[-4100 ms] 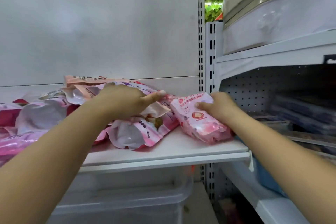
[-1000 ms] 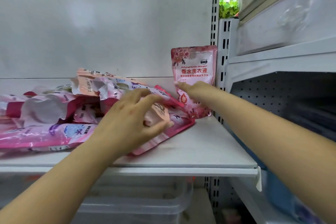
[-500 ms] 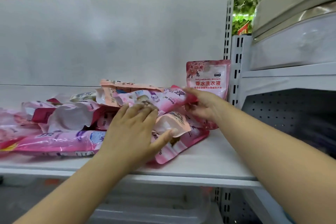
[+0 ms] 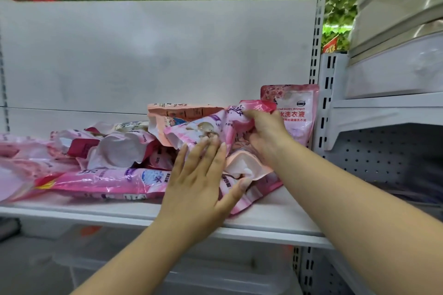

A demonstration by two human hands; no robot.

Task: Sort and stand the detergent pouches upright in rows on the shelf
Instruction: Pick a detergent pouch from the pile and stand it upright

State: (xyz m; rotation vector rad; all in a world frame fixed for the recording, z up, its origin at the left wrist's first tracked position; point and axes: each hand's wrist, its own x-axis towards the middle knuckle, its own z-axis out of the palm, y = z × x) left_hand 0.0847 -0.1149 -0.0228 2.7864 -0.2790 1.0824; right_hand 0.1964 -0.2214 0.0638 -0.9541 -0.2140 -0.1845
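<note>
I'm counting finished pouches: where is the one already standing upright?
The upright pouch stands at the shelf's far right end, against the slotted upright post, just behind the right hand.

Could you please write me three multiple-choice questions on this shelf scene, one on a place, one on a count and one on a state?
1. Where does the upright pouch stand?
A. At the shelf's right end, against the back panel
B. At the shelf's left end
C. On the shelf's front edge

2. How many pouches stand upright?
A. One
B. Three
C. Five

3. What is the right hand doing?
A. Hanging idle
B. Gripping a pink pouch by its top end
C. Pressing flat on the bare shelf

Answers:
1 A, it stands beside the slotted post.
2 A, the rest lie in a heap.
3 B, its fingers curl round the pouch's crumpled end, while the left hand lies flat on the heap.
</note>
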